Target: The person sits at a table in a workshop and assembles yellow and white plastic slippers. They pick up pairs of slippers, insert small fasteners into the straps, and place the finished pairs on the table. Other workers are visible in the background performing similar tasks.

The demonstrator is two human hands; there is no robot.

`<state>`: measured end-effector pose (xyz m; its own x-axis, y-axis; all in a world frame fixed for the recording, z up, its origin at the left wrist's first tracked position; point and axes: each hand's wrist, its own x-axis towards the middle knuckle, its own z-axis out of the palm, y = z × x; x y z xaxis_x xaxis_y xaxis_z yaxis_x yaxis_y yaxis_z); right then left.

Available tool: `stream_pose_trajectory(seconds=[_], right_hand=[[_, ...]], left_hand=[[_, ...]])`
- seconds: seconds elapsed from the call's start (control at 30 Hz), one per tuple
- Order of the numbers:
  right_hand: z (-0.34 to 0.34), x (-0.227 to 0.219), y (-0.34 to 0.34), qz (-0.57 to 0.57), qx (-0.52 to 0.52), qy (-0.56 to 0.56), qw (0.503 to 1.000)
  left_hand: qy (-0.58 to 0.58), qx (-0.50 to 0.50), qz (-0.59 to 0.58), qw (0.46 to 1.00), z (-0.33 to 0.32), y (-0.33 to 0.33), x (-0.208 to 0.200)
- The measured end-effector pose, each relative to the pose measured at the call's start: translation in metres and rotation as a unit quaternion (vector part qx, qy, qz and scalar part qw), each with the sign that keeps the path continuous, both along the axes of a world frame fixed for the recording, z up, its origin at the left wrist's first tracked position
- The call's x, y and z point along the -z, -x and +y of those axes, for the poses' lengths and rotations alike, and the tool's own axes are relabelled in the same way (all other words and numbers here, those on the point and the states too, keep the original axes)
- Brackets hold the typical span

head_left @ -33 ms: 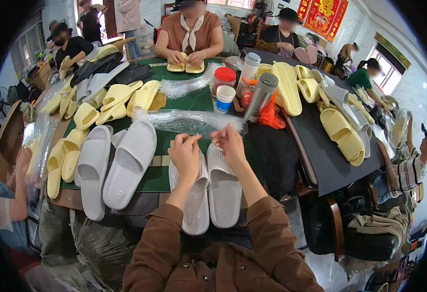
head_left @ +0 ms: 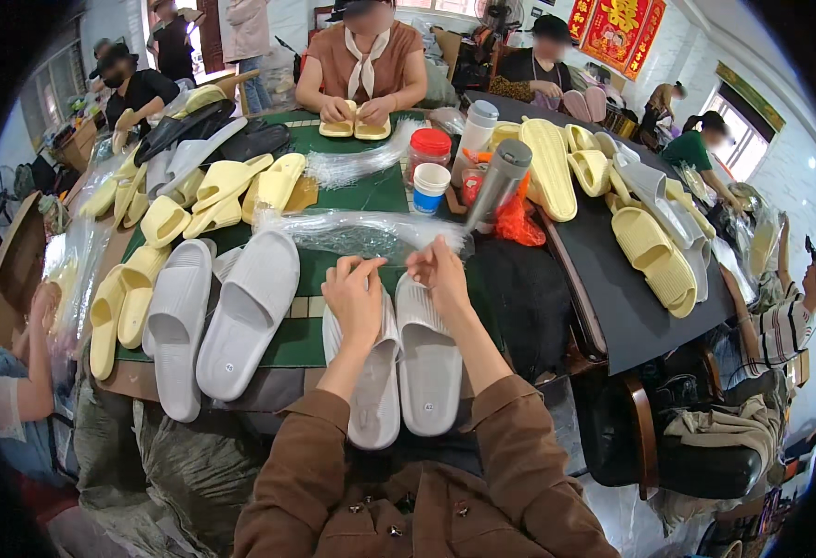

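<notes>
Above the far ends of a grey slipper pair, the left slipper (head_left: pixel 374 409) and the right slipper (head_left: pixel 429 377), both my hands are raised. My left hand (head_left: pixel 354 299) has thumb and index finger brought together. On my right hand (head_left: pixel 437 281) the fingertips are pinched too. Whatever thin thing they hold is too small to make out. Just beyond my fingers lies a bundle of clear plastic strands (head_left: pixel 361 226) in a clear wrapper. To the left, another grey slipper pair (head_left: pixel 248 321) rests on the green mat (head_left: pixel 313 349).
Yellow slippers (head_left: pixel 129 302) are heaped on the left. A cup (head_left: pixel 430 189), red-lidded jar (head_left: pixel 429 149) and steel flask (head_left: pixel 501 186) stand beyond my right hand. More slippers lie on the dark table (head_left: pixel 631 316). Across the table a person (head_left: pixel 366 70) handles yellow slippers. A black chair (head_left: pixel 677 437) stands right.
</notes>
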<state>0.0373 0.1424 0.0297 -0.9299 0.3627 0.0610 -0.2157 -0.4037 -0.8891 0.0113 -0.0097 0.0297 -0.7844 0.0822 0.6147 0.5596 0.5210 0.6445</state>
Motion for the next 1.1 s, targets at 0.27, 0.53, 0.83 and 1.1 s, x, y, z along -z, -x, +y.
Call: stream_pose_trajectory(seconds=[0.27, 0.53, 0.83, 1.1], right_hand=[[-0.002, 0.009, 0.007, 0.062, 0.028, -0.089, 0.994], [-0.004, 0.012, 0.006, 0.094, 0.052, -0.086, 0.991], [-0.025, -0.008, -0.005, 0.101, 0.247, -0.535, 0.802], [-0.017, 0.003, 0.001, 0.012, 0.055, -0.215, 0.975]], left_hand=[[-0.072, 0.028, -0.044, 0.996, -0.002, 0.011, 0.007], [0.007, -0.065, 0.056, 0.996, 0.004, 0.009, 0.013], [-0.01, 0.061, -0.01, 0.998, -0.002, 0.01, 0.011], [0.017, 0.12, -0.088, 0.989, -0.001, 0.005, 0.01]])
